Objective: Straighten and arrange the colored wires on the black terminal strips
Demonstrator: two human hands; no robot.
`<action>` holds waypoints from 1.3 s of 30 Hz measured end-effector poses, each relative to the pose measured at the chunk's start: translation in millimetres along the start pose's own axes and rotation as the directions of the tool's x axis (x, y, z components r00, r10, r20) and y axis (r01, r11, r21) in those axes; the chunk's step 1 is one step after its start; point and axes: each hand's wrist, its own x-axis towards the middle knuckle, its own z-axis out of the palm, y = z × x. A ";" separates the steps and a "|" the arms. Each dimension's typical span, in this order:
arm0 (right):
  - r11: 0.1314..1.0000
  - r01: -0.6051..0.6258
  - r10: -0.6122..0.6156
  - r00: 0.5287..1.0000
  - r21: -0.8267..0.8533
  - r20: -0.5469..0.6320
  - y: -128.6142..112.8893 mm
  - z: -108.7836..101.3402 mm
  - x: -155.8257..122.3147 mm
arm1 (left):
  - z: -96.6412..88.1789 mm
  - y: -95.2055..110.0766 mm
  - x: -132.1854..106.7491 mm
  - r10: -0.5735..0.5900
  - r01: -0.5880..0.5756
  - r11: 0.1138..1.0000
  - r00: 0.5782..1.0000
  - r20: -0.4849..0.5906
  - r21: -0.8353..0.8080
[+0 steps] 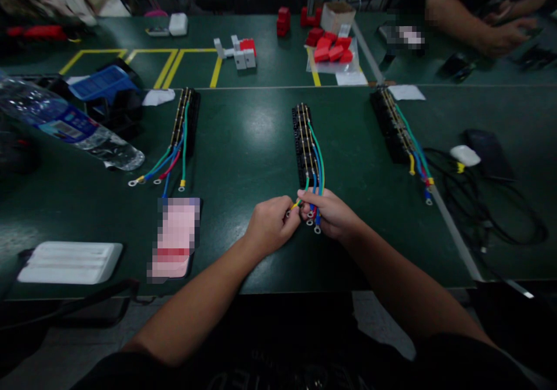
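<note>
In front of me on the green table lies a black terminal strip (303,140) with brass-coloured bars and wires leaving its near end. My right hand (333,213) is closed round the bundle of green, blue and red wires (321,169), and their ring lugs stick out below the fingers. My left hand (274,221) pinches a green wire near its yellow-sleeved ring lug (292,209), close beside the right hand. Similar wired terminal strips lie to the left (185,120) and to the right (391,126).
A phone (176,239) and a white power bank (69,262) lie front left, with a water bottle (73,123) behind them. Black cables (500,216) coil at the right. Red blocks (331,47) sit at the back; a co-worker's hands (505,33) are at the far right.
</note>
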 end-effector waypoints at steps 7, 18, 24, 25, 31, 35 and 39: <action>1.000 0.001 -0.001 1.000 -0.019 0.002 -0.2 -0.1 0.3 | -0.8 0.6 -0.3 0.001 0.000 1.000 1.000 0.013 -0.002; 1.000 0.007 -0.007 1.000 -0.012 0.001 -1.0 -0.1 -0.4 | -2.3 1.4 -1.0 0.004 -0.004 1.000 1.000 0.023 -0.016; 1.000 0.003 -0.003 1.000 -0.012 0.003 -0.7 0.4 -0.8 | -2.1 1.5 -0.6 -0.007 0.007 1.000 0.999 0.037 -0.019; 1.000 -0.001 0.001 1.000 -0.009 0.000 -1.1 0.8 -1.0 | -2.3 1.7 -0.6 -0.007 0.008 1.000 0.999 0.038 -0.021; 1.000 -0.005 0.005 1.000 -0.006 -0.008 -2.1 1.6 -1.2 | -2.9 1.9 -0.6 -0.011 0.012 1.000 0.999 0.042 -0.022; 1.000 0.001 -0.001 1.000 -0.006 0.003 -0.5 -0.3 -0.4 | -2.5 1.7 -0.8 -0.004 0.005 1.000 0.999 0.048 -0.018; 1.000 0.009 -0.008 1.000 -0.005 0.006 0.9 -1.3 0.2 | -2.7 1.7 -0.9 -0.005 0.006 1.000 0.999 0.050 -0.019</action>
